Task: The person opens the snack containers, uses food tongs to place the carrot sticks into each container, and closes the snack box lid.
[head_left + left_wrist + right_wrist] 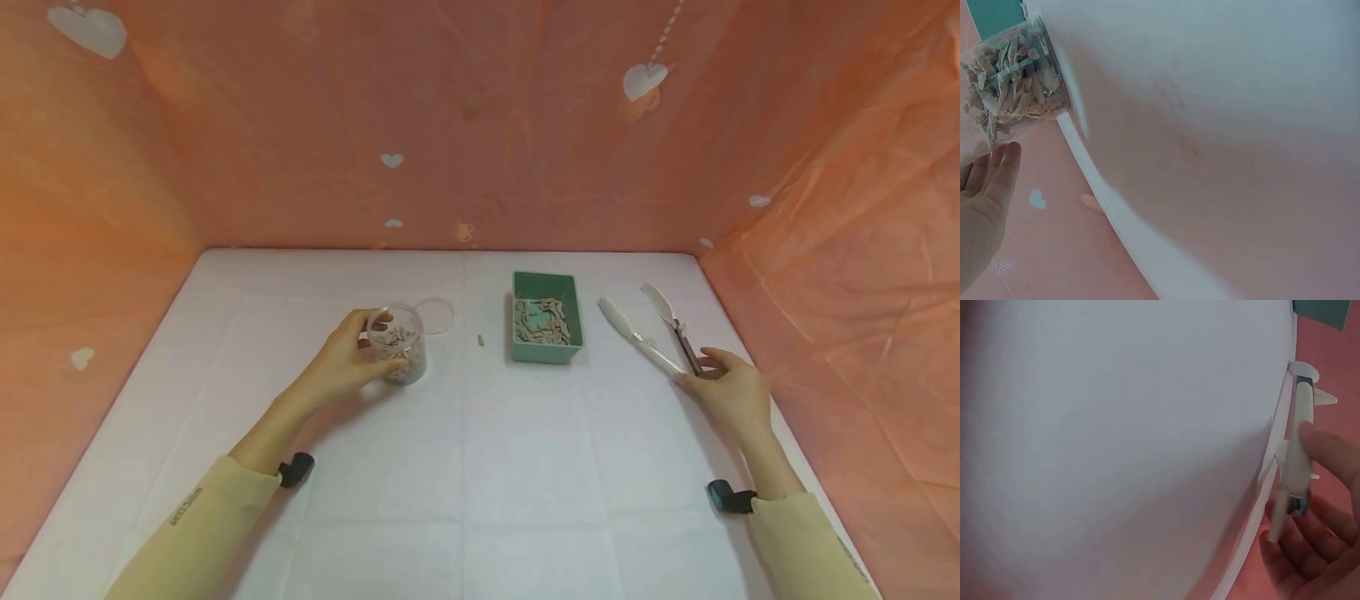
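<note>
My left hand [341, 365] holds a clear plastic jar [409, 367] from the left, thumb across the front and fingers behind. Beige, stick-like dried pieces [1010, 87] fill much of the jar, which stands on the table without a lid. At the right, my right hand [738, 396] grips white tongs [626, 321] near their joined end, with the two arms spread and pointing away. My thumb [1329, 447] lies along one arm of the tongs in the right wrist view. Between the hands, a green rectangular box [546, 352] contains more of the same pieces.
A round clear lid [447, 304] lies just behind the jar. One loose piece [481, 340] is on the white tablecloth [525, 467] between jar and box. Orange curtains [465, 108] with hearts enclose the back and both sides.
</note>
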The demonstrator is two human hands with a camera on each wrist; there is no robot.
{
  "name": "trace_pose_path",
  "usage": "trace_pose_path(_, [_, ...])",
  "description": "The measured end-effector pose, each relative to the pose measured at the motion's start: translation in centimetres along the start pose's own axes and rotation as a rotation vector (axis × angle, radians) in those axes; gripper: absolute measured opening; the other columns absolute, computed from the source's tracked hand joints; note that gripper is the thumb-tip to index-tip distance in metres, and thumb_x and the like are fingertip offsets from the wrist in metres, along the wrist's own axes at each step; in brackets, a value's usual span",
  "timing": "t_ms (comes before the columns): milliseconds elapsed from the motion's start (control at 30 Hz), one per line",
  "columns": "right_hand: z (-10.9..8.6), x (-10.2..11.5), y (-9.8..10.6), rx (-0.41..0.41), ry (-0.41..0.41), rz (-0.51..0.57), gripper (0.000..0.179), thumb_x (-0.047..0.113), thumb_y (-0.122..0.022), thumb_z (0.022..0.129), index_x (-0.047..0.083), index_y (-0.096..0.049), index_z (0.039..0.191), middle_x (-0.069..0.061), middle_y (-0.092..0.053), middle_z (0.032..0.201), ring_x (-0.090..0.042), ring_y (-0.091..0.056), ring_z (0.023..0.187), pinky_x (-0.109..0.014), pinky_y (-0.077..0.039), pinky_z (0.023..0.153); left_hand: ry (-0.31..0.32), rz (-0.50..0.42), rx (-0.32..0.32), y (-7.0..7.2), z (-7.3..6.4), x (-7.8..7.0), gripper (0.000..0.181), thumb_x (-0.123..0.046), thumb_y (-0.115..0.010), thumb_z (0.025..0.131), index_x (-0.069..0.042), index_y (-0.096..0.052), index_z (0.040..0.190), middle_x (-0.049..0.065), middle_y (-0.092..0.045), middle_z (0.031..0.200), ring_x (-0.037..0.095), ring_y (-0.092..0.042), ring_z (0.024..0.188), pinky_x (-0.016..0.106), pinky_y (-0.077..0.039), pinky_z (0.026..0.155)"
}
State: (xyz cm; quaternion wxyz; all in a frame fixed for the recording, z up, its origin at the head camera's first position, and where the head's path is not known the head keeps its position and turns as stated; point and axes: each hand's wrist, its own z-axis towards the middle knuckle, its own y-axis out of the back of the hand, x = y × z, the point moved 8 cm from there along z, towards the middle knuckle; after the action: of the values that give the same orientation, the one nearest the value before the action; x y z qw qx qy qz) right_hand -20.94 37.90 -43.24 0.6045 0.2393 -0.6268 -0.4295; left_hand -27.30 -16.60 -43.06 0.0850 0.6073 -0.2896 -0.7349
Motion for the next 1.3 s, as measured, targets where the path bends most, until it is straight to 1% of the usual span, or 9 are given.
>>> trace_pose_path(233, [0.6, -0.4, -0.9, 0.088, 0.016, -0.041, 0.075, 0.027, -0.088, 0.085, -0.010, -0.053, 0.140, -0.030, -0.069, 0.119, -0.043, -0.068, 0.103, -0.025, -0.051, 0.068, 0.004, 0.011, 0.006, 0.0, -0.2, -0.1, 0.076, -0.019, -0.087, 0.087, 0.007, -0.043, 0.143, 0.024, -0.052, 0.141, 0.040, -0.050, 0.134, 0.056, -0.046, 0.114])
trace_pose_path(367, [1.1, 0.0, -1.0, 0.142, 0.017, -0.072, 0.078, 0.032, -0.083, 0.089, -0.013, -0.047, 0.143, -0.034, -0.063, 0.125, -0.048, -0.063, 0.109, -0.044, -0.055, 0.077, 0.014, 0.009, 0.001, 0.0, -0.4, 0.2, 0.076, -0.019, -0.087, 0.087, 0.007, -0.043, 0.143, 0.024, -0.052, 0.141, 0.040, -0.051, 0.133, 0.055, -0.046, 0.114])
trace_pose_path(467, [1.6, 1.3, -0.7, 0.112, 0.043, -0.063, 0.076, 0.036, -0.077, 0.094, -0.012, -0.047, 0.144, -0.034, -0.059, 0.131, -0.051, -0.058, 0.116, -0.060, -0.053, 0.087, 0.014, 0.016, -0.005, 0.0, -0.7, 0.3, 0.077, -0.018, -0.088, 0.087, 0.007, -0.042, 0.143, 0.025, -0.052, 0.141, 0.040, -0.051, 0.132, 0.055, -0.046, 0.114])
trace_pose_path(567, [2.0, 3.7, 0.0, 0.022, 0.089, 0.022, 0.068, 0.035, -0.074, 0.097, -0.009, -0.051, 0.143, -0.032, -0.058, 0.134, -0.050, -0.057, 0.120, -0.063, -0.051, 0.093, -0.004, 0.017, -0.018, 0.1, -0.7, 0.2, 0.075, -0.014, -0.088, 0.086, 0.007, -0.043, 0.142, 0.026, -0.053, 0.141, 0.040, -0.051, 0.133, 0.056, -0.046, 0.113])
trace_pose_path(667, [2.4, 6.4, 0.5, -0.043, 0.138, 0.124, 0.061, 0.034, -0.073, 0.099, -0.005, -0.055, 0.143, -0.027, -0.060, 0.136, -0.044, -0.059, 0.120, -0.048, -0.053, 0.095, -0.026, 0.014, -0.022, 0.1, -0.5, 0.0, 0.074, -0.012, -0.088, 0.085, 0.006, -0.045, 0.142, 0.025, -0.053, 0.141, 0.040, -0.051, 0.133, 0.056, -0.047, 0.113])
trace_pose_path(767, [2.7, 9.3, 0.2, -0.063, 0.185, 0.210, 0.056, 0.031, -0.073, 0.099, -0.001, -0.056, 0.143, -0.022, -0.062, 0.138, -0.039, -0.061, 0.121, -0.030, -0.051, 0.094, -0.028, 0.013, -0.019, 0.0, -0.2, -0.1, 0.074, -0.012, -0.089, 0.084, 0.007, -0.045, 0.142, 0.025, -0.054, 0.141, 0.040, -0.051, 0.134, 0.055, -0.047, 0.113])
trace_pose_path(833, [2.9, 11.3, -0.2, -0.067, 0.219, 0.264, 0.054, 0.027, -0.074, 0.099, 0.000, -0.057, 0.142, -0.020, -0.062, 0.138, -0.037, -0.061, 0.122, -0.025, -0.049, 0.095, -0.016, 0.011, -0.015, -0.1, -0.2, -0.1, 0.075, -0.012, -0.089, 0.084, 0.006, -0.044, 0.142, 0.024, -0.054, 0.142, 0.040, -0.051, 0.134, 0.055, -0.048, 0.113])
trace_pose_path(1067, [3.6, 17.5, -2.6, -0.058, 0.344, 0.417, 0.048, 0.015, -0.075, 0.097, -0.002, -0.059, 0.140, -0.020, -0.061, 0.137, -0.036, -0.061, 0.123, -0.052, -0.050, 0.107, 0.002, -0.014, -0.021, -0.2, -0.4, 0.1, 0.075, -0.011, -0.089, 0.084, 0.007, -0.044, 0.142, 0.025, -0.053, 0.143, 0.041, -0.050, 0.136, 0.054, -0.048, 0.113])
trace_pose_path(1300, [3.7, 22.5, -5.1, -0.001, 0.420, 0.508, 0.050, 0.014, -0.077, 0.096, -0.001, -0.059, 0.140, -0.019, -0.061, 0.137, -0.036, -0.059, 0.125, -0.053, -0.048, 0.109, -0.011, -0.015, -0.039, 0.0, -0.3, -0.2, 0.071, -0.007, -0.088, 0.084, 0.007, -0.046, 0.140, 0.027, -0.053, 0.142, 0.042, -0.052, 0.134, 0.053, -0.050, 0.111])
